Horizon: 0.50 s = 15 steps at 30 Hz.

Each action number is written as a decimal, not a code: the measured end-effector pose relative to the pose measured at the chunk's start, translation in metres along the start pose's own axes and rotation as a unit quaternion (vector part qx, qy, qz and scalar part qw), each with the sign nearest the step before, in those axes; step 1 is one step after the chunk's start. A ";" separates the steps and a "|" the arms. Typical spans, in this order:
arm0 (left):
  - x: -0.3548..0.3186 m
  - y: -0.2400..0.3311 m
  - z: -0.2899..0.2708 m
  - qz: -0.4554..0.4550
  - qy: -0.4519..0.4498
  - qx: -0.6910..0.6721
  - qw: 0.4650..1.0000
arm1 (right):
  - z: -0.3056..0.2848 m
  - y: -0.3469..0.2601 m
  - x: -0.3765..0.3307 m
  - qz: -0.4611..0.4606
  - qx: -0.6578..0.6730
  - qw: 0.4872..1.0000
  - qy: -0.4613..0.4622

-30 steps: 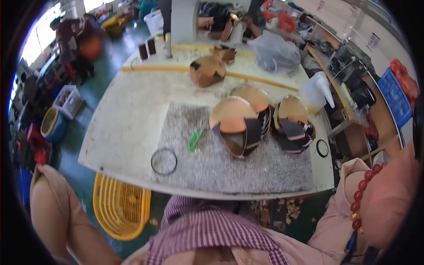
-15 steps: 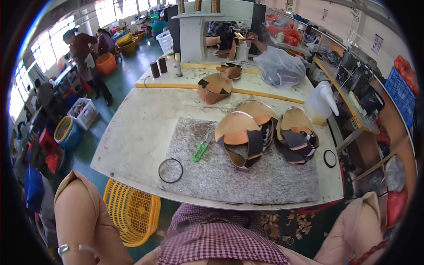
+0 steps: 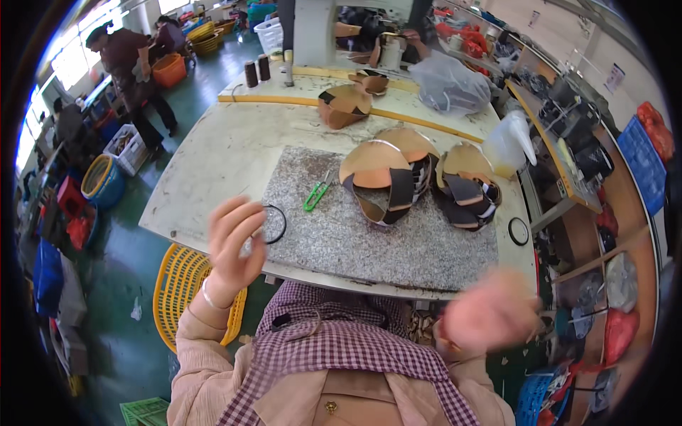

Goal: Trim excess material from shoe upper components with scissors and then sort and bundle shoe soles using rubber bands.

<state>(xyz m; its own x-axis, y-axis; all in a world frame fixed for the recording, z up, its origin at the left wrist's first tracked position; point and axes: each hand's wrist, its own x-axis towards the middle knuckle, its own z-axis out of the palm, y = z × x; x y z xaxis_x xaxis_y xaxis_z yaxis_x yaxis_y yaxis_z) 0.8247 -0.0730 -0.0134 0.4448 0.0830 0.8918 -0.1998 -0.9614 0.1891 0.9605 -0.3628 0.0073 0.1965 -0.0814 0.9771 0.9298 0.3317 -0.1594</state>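
Note:
My left hand (image 3: 236,238) is raised over the table's front left edge, its fingers loosely curved and apart with nothing in them. It is nearest a thin black ring (image 3: 285,226) lying by the grey mat (image 3: 312,248). Near the front right edge my right hand (image 3: 491,310) is smeared by motion, so its fingers and any contents cannot be made out. Green thread snips (image 3: 313,198) lie on the mat. Two bundles of curved brown-and-black stitched pieces, the left bundle (image 3: 376,177) and the right bundle (image 3: 467,188), stand beside them; they resemble shoe uppers.
A sewing machine (image 3: 315,35) stands at the back, with a similar piece (image 3: 344,108) before it. A plastic bottle (image 3: 509,145), a clear bag (image 3: 451,85) and a second black ring (image 3: 518,231) are on the right. A yellow basket (image 3: 168,298) sits below the table's left edge.
Both my hands have come up from beside my lap to the table's front edge. The view has tilted down, and the person at far left has bent forward.

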 end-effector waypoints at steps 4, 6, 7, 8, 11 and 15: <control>-0.034 -0.076 0.026 -0.045 -0.167 -0.008 0.985 | 0.083 0.081 -0.068 0.249 -0.047 0.911 -0.325; -0.045 -0.094 0.026 -0.060 -0.262 -0.006 0.963 | 0.109 0.113 -0.098 0.299 -0.098 0.854 -0.414; -0.046 -0.097 0.027 -0.061 -0.264 -0.010 0.962 | 0.123 0.130 -0.106 0.294 -0.156 0.831 -0.445; -0.048 -0.100 0.025 -0.082 -0.278 0.002 0.957 | 0.139 0.143 -0.112 0.290 -0.210 0.804 -0.474; -0.059 -0.109 0.018 -0.149 -0.314 0.045 0.937 | 0.186 0.168 -0.099 0.357 -0.378 0.653 -0.550; -0.055 -0.117 0.021 -0.215 -0.272 0.068 0.936 | 0.195 0.186 -0.114 0.258 -0.435 0.669 -0.545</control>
<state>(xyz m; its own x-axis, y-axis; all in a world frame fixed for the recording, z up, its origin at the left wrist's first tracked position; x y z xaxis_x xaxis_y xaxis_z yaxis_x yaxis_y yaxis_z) 0.8425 0.0297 -0.0929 0.8441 0.3599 0.3975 0.1961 -0.8971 0.3958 1.0503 -0.1090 -0.1062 0.6579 0.7238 0.2082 0.7485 -0.6590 -0.0742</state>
